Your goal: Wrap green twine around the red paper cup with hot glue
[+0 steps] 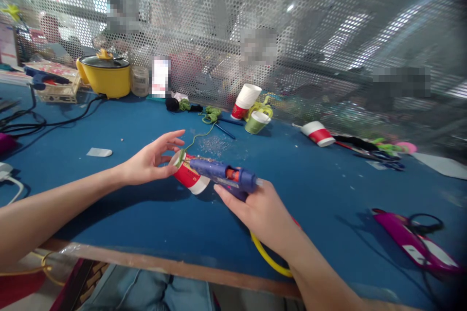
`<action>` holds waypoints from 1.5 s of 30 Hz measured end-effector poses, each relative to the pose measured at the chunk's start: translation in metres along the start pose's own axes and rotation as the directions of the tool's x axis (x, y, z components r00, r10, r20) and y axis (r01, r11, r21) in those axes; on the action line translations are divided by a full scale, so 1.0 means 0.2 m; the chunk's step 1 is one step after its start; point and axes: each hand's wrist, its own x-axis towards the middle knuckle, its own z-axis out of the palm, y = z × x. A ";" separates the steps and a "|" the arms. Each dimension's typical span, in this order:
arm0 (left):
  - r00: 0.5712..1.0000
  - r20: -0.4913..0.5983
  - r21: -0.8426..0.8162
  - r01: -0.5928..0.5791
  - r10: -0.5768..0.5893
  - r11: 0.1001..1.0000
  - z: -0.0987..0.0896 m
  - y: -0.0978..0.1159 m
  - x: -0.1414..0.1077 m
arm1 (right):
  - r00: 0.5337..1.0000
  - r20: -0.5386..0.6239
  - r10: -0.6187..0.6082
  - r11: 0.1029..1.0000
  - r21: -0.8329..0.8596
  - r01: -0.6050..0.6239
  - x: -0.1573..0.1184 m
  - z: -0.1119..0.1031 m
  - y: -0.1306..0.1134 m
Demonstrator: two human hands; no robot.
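Blue table (pixel 314 194) reaching right, pot (pixel 109 78) upper left, stacked cups (pixel 245 101) upper centre, edge (pixel 175 267) below, my right hand (pixel 268 216) gripping glue gun (pixel 209 169), left hand (pixel 146 161) at cup (pixel 185 175), hold unclear.

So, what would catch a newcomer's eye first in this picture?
First, the blue glue gun in the right grip, its front end over a red-and-white paper cup near the centre. Then the bright yellow pot, back left, and the magenta object at the right.
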 end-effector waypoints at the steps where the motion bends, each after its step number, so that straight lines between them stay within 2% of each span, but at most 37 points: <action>1: 1.000 0.007 0.003 -0.006 0.006 1.000 0.00 0.00 0.00 | 1.000 -0.012 -0.005 1.000 0.006 0.005 0.01 0.00 0.00; 10: 1.000 0.016 0.040 -0.010 0.009 0.999 0.00 0.01 -0.02 | 0.999 -0.020 0.031 0.999 -0.034 -0.031 0.03 -0.01 0.01; 19: 1.000 0.017 0.023 -0.012 0.011 1.000 0.01 0.01 -0.02 | 0.997 0.033 0.063 0.995 0.076 -0.065 0.01 -0.03 -0.03; 31: 0.999 0.033 0.021 -0.024 0.023 1.000 0.02 0.02 -0.03 | 0.997 -0.022 0.071 0.997 0.034 -0.070 0.02 -0.02 0.00; 39: 1.000 0.025 0.019 -0.006 0.006 1.000 0.01 0.00 -0.02 | 0.996 0.040 0.075 0.991 0.104 -0.078 0.01 -0.03 -0.03; 45: 1.000 0.014 0.008 -0.001 0.001 1.000 0.01 -0.01 -0.01 | 0.979 0.113 0.167 0.978 0.108 -0.179 0.00 -0.04 -0.06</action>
